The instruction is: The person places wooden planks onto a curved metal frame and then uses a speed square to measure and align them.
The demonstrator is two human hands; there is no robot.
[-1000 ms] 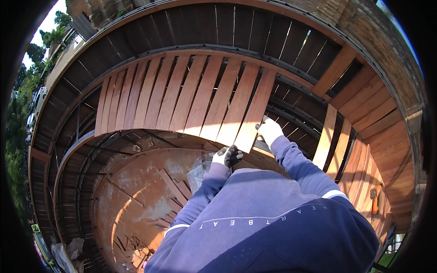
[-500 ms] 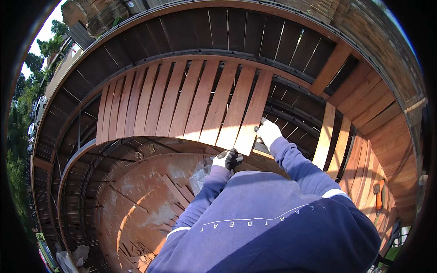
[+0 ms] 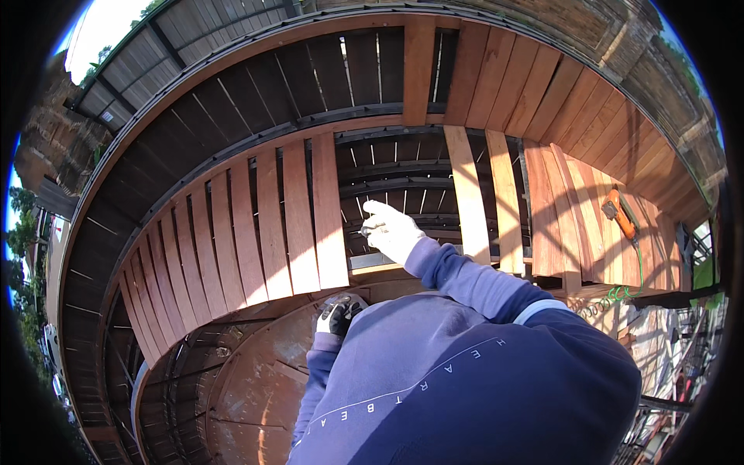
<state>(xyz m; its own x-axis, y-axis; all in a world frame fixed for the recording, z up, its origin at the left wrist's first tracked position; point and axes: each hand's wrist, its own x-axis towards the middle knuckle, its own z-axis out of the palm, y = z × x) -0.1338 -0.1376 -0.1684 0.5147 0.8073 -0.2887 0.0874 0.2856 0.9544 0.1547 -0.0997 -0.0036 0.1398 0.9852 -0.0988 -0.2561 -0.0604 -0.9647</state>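
Note:
My right hand (image 3: 391, 232), in a white glove, hovers over the open gap in the bench frame, just right of the last loose wooden plank (image 3: 316, 209). Its fingers are bent and a little apart, with nothing visible in them. Below that plank's near end is my left hand (image 3: 339, 313), in a white glove with black patches. Its fingers look curled in; whatever they hold, if anything, is hidden. A row of reddish-brown planks (image 3: 232, 232) lies across the curved frame to the left, with narrow gaps between several of them.
Two separate planks (image 3: 466, 194) bridge the frame to the right of the gap. Beyond them, on the close-set planks, lies an orange power tool (image 3: 618, 213) with a green coiled hose (image 3: 622, 293). A rusty round floor (image 3: 263, 380) lies lower left.
My view has turned to the right, so the planks appear farther left. My right hand has come off the last plank and now hangs over the gap; my left stays near the plank's end.

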